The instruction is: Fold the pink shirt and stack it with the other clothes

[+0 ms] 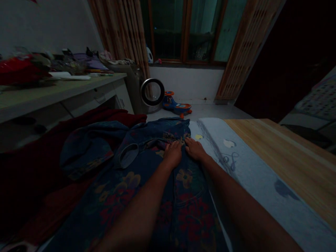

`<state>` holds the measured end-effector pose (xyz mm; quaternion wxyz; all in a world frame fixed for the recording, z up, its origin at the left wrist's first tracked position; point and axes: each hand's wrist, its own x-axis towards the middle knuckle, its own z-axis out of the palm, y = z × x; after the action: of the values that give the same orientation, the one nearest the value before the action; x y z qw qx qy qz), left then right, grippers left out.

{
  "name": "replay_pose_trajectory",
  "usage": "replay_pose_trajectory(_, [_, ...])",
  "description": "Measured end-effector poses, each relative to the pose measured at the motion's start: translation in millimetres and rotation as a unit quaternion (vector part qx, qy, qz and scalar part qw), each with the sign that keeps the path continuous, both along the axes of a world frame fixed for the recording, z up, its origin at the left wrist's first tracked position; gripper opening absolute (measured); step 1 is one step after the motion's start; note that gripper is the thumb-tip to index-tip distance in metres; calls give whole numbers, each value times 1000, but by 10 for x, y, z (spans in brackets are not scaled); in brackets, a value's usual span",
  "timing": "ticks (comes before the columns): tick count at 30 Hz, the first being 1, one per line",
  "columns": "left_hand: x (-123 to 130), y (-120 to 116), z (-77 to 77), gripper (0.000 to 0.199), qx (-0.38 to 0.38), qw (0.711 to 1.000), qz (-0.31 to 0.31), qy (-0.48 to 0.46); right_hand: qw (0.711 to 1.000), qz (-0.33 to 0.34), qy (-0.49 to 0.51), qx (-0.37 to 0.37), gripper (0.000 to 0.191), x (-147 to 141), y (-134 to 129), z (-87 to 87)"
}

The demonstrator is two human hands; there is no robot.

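Observation:
A dark blue garment with a print of red and yellowish flowers (152,175) lies spread out in front of me, with a sleeve and its cuff (128,155) folded over to the left. My left hand (173,153) rests on its upper part, fingers stretched forward on the cloth. Just to the right, my right hand (194,148) lies on the garment's right edge, its fingers extended too. Neither hand visibly grasps the fabric. Dim light hides the finer details of the cloth under my fingers.
Under the garment is a pale blue mat (236,168) on a wooden surface (286,147). Dark red cloth (52,168) is heaped at left. Beyond stand a cluttered counter (105,82), a washing machine with its round door (152,92) ajar, and a blue-orange ride-on toy (175,105).

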<state>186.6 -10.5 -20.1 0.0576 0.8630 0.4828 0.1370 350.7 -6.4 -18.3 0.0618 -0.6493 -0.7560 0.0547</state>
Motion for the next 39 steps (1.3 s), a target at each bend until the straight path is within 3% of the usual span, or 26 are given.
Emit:
replay_pose_trajectory(7, [45, 10, 95, 39, -8, 997, -74, 10, 1000, -10, -7, -9, 53, 181, 443, -44])
replay_pose_trajectory(12, [91, -21, 122, 26, 0, 999, -43, -20, 997, -47, 51, 19, 51, 268, 710, -56])
replay_pose_trajectory(16, [119, -46, 130, 47, 21, 999, -32, -20, 988, -101, 109, 45, 42, 341, 970, 7])
replay_pose_trajectory(20, [126, -28, 106, 45, 3, 999, -41, 3, 975, -161, 136, 69, 50, 408, 1261, 112])
replay_pose_trajectory(23, [122, -15, 72, 47, -5, 999, -49, 4, 973, -157, 150, 81, 53, 420, 1443, 177])
replay_pose_trajectory(27, [113, -24, 62, 52, -6, 998, -58, 19, 977, -130, 152, 79, 53, 424, 1604, 206])
replay_pose_trajectory(30, [106, -33, 74, 53, -7, 998, -58, 27, 980, -128, 140, 64, 40, 447, 1695, 207])
replay_pose_trajectory(33, [104, -35, 69, 53, -10, 998, -57, 29, 978, -154, 127, 60, 28, 465, 1790, 231])
replay_pose_trajectory(39, [108, -31, 46, 53, -18, 998, -54, 29, 964, -225, 112, 88, 33, 391, 1898, 255])
